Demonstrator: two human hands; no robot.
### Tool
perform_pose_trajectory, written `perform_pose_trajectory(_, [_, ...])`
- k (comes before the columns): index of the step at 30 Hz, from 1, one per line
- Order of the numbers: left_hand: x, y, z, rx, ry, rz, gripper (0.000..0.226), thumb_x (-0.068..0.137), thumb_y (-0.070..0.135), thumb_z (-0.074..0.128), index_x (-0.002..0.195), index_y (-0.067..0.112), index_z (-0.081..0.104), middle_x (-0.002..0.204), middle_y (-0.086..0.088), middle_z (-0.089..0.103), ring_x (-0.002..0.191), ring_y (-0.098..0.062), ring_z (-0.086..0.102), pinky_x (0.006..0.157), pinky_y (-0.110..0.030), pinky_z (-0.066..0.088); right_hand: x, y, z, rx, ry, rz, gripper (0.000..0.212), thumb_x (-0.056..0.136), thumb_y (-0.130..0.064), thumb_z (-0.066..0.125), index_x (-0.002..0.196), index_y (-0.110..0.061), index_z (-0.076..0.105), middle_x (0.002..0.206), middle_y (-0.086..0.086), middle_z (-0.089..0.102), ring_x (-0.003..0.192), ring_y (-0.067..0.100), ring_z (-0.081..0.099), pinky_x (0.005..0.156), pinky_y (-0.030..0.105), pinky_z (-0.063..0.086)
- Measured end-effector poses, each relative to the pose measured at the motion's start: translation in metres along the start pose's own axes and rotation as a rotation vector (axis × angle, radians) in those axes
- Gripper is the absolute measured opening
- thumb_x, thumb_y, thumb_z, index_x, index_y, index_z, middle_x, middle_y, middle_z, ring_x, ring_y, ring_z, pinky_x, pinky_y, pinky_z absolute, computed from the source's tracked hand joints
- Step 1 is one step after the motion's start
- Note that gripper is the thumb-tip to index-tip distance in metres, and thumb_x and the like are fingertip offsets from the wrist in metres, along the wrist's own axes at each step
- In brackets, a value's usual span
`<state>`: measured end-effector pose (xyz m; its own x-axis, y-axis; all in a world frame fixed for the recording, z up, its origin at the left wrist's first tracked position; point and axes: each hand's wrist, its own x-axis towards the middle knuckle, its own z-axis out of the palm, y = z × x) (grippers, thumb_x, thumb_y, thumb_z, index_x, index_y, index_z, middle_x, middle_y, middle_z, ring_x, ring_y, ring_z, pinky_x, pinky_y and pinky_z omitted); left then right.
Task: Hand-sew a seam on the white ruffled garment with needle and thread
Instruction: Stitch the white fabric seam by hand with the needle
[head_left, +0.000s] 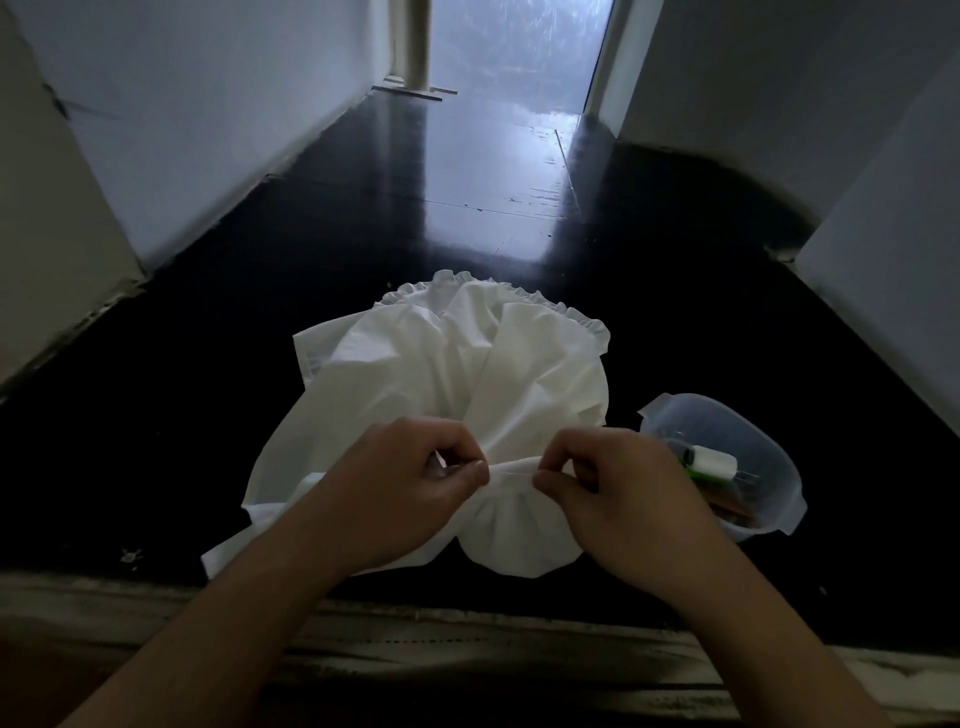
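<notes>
Both forearms are reaching in from the near edge, hands meeting over the white ruffled garment (457, 364).

Left hand (410, 483) and right hand (618, 488) are each pinching a gathered fold of it between thumb and curled fingers, the cloth stretching taut between them and spreading beyond onto the dark floor (156, 415). Needle and thread are proving too fine to make out; a clear plastic tub (779, 467) is sitting just right.

White ruffled garment (447, 374): crumpled, spread on dark floor; near gathered edge lifted and pinched taut; frilled hem far side.
</notes>
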<state>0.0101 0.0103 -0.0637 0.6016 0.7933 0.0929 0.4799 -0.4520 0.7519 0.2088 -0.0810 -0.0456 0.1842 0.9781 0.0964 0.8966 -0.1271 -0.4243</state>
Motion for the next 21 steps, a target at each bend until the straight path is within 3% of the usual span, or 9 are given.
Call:
perform_pose_trajectory(4, [0.001, -0.003, -0.003, 0.012, 0.015, -0.016, 0.012, 0.092, 0.033, 0.075, 0.080, 0.031, 0.076, 0.058, 0.019, 0.060, 0.063, -0.003, 0.059, 0.060, -0.008, 0.038, 0.003, 0.017, -0.006, -0.076, 0.134, 0.108, 0.014, 0.093, -0.031, 0.072, 0.081, -0.031, 0.066, 0.070, -0.012, 0.063, 0.063, 0.004, 0.059, 0.060, 0.027, 0.050])
perform_pose_trajectory(7, [0.000, -0.003, -0.003, 0.010, 0.024, -0.009, 0.012, 0.093, 0.034, 0.075, 0.081, 0.031, 0.076, 0.057, 0.012, 0.060, 0.061, -0.007, 0.058, 0.058, -0.010, 0.038, 0.001, 0.017, -0.005, -0.122, 0.173, 0.150, 0.007, 0.092, -0.029, 0.072, 0.096, -0.032, 0.067, 0.068, -0.015, 0.057, 0.059, 0.003, 0.056, 0.054, 0.021, 0.041])
perform_pose_trajectory(9, [0.000, -0.002, -0.003, 0.007, 0.020, -0.004, 0.012, 0.093, 0.033, 0.074, 0.081, 0.031, 0.076, 0.056, 0.010, 0.059, 0.058, -0.008, 0.057, 0.058, -0.010, 0.039, 0.000, 0.013, -0.003, 0.001, 0.189, 0.106, 0.021, 0.091, -0.026, 0.073, 0.106, -0.037, 0.064, 0.063, -0.014, 0.054, 0.058, 0.004, 0.056, 0.055, 0.020, 0.045])
perform_pose_trajectory(13, [-0.002, 0.002, -0.002, 0.026, 0.009, 0.008, 0.012, 0.095, 0.031, 0.073, 0.083, 0.031, 0.076, 0.051, 0.017, 0.056, 0.055, -0.002, 0.056, 0.060, -0.010, 0.039, -0.003, -0.007, 0.006, 0.289, 0.074, -0.032, 0.014, 0.092, -0.026, 0.074, 0.096, -0.037, 0.068, 0.057, -0.013, 0.052, 0.054, 0.007, 0.052, 0.055, 0.015, 0.041])
perform_pose_trajectory(17, [-0.006, 0.009, -0.003, 0.045, -0.023, 0.038, 0.014, 0.097, 0.025, 0.071, 0.085, 0.031, 0.075, 0.058, 0.038, 0.056, 0.059, 0.010, 0.055, 0.061, -0.007, 0.038, 0.000, -0.015, 0.021, 0.316, -0.006, -0.046, 0.008, 0.090, -0.035, 0.076, 0.085, -0.033, 0.071, 0.054, -0.011, 0.050, 0.052, 0.008, 0.048, 0.053, 0.016, 0.037])
perform_pose_trajectory(21, [-0.006, 0.009, -0.004, 0.040, 0.009, 0.066, 0.012, 0.096, 0.027, 0.072, 0.086, 0.030, 0.076, 0.059, 0.037, 0.056, 0.060, 0.008, 0.056, 0.062, -0.008, 0.037, 0.003, -0.014, 0.023, 0.266, 0.001, -0.036, 0.012, 0.091, -0.039, 0.075, 0.082, -0.032, 0.070, 0.056, -0.018, 0.053, 0.054, 0.005, 0.050, 0.054, 0.016, 0.038])
